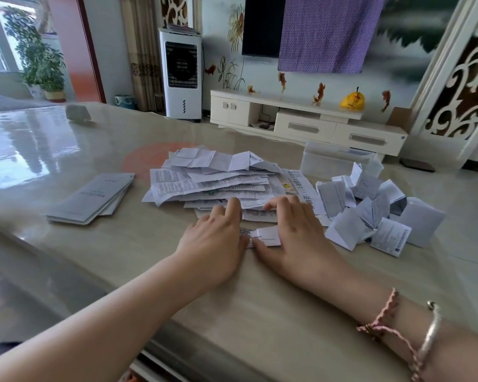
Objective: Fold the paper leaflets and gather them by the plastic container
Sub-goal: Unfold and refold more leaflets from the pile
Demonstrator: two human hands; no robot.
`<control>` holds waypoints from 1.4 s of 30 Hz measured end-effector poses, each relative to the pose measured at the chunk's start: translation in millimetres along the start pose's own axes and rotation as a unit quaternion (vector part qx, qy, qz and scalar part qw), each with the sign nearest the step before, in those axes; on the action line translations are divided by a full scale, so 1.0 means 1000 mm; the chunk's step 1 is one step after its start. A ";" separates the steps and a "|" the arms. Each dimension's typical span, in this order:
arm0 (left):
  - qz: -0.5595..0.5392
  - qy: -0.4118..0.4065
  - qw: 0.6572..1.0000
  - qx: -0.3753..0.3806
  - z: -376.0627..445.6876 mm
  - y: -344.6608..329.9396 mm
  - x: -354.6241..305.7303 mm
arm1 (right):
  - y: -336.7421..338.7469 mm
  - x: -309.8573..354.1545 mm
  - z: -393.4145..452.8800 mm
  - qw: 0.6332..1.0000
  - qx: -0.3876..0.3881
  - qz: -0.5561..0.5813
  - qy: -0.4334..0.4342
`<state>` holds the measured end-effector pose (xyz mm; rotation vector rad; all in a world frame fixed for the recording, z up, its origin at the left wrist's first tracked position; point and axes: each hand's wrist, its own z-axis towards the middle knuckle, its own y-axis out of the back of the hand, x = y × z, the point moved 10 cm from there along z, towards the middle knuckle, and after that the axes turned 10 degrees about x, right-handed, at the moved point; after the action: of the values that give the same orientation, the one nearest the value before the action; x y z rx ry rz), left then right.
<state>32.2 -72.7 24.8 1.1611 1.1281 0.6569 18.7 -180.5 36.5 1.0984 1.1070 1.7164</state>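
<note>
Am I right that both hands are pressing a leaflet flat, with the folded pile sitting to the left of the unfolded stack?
Not quite. In the head view the folded pile lies right of the unfolded stack, by the plastic container. Left hand and right hand do press a leaflet flat.

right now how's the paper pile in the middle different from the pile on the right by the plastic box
The middle pile holds opened, creased sheets lying roughly flat in layers; the right pile holds leaflets folded into small packets, tumbled at angles. The middle pile sits in front of both hands; the right pile lies beside the right hand, in front of the clear plastic box. Both are white printed paper on the same table.
</note>
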 end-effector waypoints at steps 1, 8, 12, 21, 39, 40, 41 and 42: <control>0.006 -0.002 1.000 -0.005 0.000 0.001 -0.001 | 0.000 0.003 0.000 1.000 -0.001 -0.003 0.007; 0.072 -0.021 0.997 -0.038 -0.001 0.004 -0.010 | 0.001 -0.020 -0.005 0.997 0.045 0.042 -0.049; 0.031 -0.002 0.999 -0.008 0.002 -0.004 -0.002 | 0.002 -0.026 -0.010 0.996 0.058 0.047 -0.056; 0.006 -0.013 1.000 -0.013 -0.004 -0.005 0.003 | -0.001 -0.020 -0.008 0.995 0.083 0.048 -0.029; -0.038 0.028 0.999 0.000 -0.003 -0.006 0.009 | 0.005 -0.001 -0.011 0.985 0.091 -0.041 0.140; -0.037 0.035 0.999 0.003 -0.001 -0.008 0.010 | 0.004 -0.001 -0.011 0.983 0.092 -0.057 0.146; -0.037 0.041 0.998 0.009 0.000 -0.008 0.010 | 0.003 -0.001 -0.012 0.982 0.093 -0.071 0.151; -0.036 0.045 0.998 0.018 0.001 -0.008 0.011 | 0.003 -0.001 -0.012 0.981 0.094 -0.080 0.152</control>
<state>35.9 -66.1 13.2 1.1244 1.2574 0.6413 7.5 -185.4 36.2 0.8459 1.5319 1.7149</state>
